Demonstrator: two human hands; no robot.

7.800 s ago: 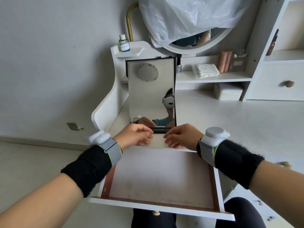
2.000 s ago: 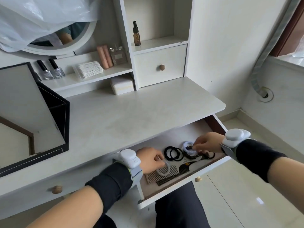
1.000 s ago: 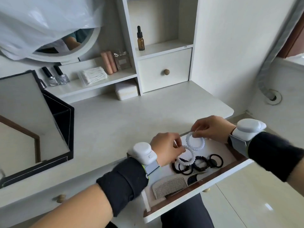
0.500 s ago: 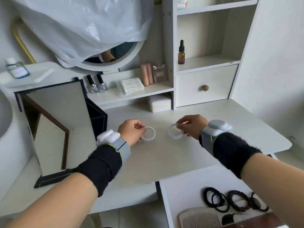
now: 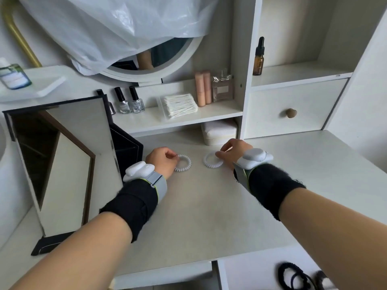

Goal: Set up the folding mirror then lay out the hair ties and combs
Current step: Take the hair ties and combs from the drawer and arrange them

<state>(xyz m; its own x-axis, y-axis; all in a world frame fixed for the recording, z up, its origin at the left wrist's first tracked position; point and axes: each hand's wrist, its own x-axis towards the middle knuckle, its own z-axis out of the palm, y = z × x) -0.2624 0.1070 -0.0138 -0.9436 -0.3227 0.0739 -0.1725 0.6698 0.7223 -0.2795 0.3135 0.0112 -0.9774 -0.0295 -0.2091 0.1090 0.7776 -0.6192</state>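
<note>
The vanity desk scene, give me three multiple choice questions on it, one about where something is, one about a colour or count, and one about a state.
1. Where does the folding mirror stand?
A. On the desktop, left of the hands
B. In the open drawer
C. On the shelf beside the dropper bottle

2. How many white spiral hair ties lie on the desktop?
A. One
B. Two
C. Four

3. What is the state of the drawer at lower right?
A. Shut
B. Removed and on the floor
C. Open, with black hair ties inside

Answers:
1. A: the mirror is upright and unfolded at the desk's left side.
2. B: the left hand pinches one spiral tie and the right hand the other, both resting on the surface.
3. C: the black hair ties show in the pulled-out drawer.
</note>
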